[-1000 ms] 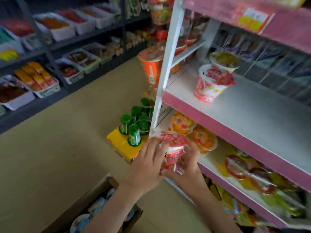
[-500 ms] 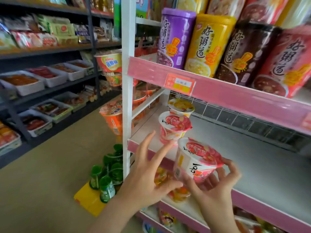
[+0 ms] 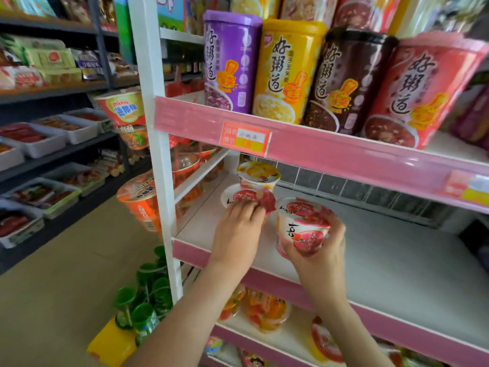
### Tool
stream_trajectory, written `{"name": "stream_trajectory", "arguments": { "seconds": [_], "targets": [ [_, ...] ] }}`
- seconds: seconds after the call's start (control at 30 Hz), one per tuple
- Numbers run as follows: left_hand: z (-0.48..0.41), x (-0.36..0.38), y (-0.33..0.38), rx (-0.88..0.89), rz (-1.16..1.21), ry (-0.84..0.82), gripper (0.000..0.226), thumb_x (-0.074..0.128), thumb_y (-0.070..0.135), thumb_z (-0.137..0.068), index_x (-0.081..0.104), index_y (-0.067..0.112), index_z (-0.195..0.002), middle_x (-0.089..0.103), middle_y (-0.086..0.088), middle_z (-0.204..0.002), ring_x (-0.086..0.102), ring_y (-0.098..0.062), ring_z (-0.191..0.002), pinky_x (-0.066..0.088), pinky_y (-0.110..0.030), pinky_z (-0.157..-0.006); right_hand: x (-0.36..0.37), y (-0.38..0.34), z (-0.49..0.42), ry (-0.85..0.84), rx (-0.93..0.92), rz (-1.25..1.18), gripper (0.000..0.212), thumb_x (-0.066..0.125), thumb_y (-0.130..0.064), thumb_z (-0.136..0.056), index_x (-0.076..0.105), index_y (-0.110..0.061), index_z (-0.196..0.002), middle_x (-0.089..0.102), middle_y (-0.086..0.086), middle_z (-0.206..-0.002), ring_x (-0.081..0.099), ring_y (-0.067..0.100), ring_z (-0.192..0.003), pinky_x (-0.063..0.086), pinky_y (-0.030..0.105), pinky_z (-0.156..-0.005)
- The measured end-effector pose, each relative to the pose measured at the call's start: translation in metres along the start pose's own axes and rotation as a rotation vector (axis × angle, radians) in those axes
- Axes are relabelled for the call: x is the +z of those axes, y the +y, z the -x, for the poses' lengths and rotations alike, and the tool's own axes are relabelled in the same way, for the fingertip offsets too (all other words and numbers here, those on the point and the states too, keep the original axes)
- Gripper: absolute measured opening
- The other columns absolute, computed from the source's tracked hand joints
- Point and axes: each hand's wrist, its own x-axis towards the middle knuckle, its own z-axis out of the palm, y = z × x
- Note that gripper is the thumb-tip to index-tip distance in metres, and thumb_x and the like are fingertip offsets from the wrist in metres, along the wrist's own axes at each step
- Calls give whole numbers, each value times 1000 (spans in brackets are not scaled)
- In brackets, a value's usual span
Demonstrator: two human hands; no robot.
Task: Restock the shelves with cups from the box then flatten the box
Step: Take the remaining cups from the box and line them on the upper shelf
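Pink-edged white shelf board (image 3: pixel 402 266) lies nearest to me, and both my wrists reach over its front lip. My right hand (image 3: pixel 326 251) has its grip closed round the lower wall of a red-and-white plastic cup with a foil lid (image 3: pixel 304 226). The cup is tilted, with its lid leaning up and away from me, and I cannot tell if its base touches the board. Just to its left stands a second red-lidded cup (image 3: pixel 244 196). My left hand (image 3: pixel 238 231) lays loose fingers on that lid and grasps nothing. Behind it is a yellow-lidded cup (image 3: pixel 258 172). To the right there is room as far as the wire grid (image 3: pixel 344 189), so I judge the cup must come upright and go down beside its neighbour.
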Motion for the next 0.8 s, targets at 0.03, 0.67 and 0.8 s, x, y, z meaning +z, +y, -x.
{"name": "stream_trajectory", "arguments": {
  "seconds": [0.03, 0.67, 0.8],
  "targets": [
    [1, -2, 0, 15, -9, -2, 38, 79, 0, -51, 72, 7, -88, 70, -9, -84, 67, -28, -80, 55, -35, -74, -1, 1, -3, 20, 15, -6, 76, 85, -26, -66, 33, -29, -121, 43, -7, -117, 45, 2, -107, 42, 25, -89],
    [-36, 35, 70, -50, -34, -255, 78, 87, 14, -29, 71, 13, -106, 70, -6, -103, 69, -18, -79, 53, -23, -55, 7, 34, -73, 73, 142, 224, 61, 69, -20, -81, 32, -2, -126, 37, 16, -120, 55, 46, -92, 36, 34, -67],
    [-47, 46, 73, -19, -75, -377, 66, 46, 5, -91, 13, 2, -148, 15, -19, -155, 34, -27, -136, 40, -32, -100, 13, 48, -87, 68, 160, 189, 56, 62, -19, -88, 28, -2, -130, 35, 16, -123, 55, 44, -93, 40, 36, -72]
  ]
}}
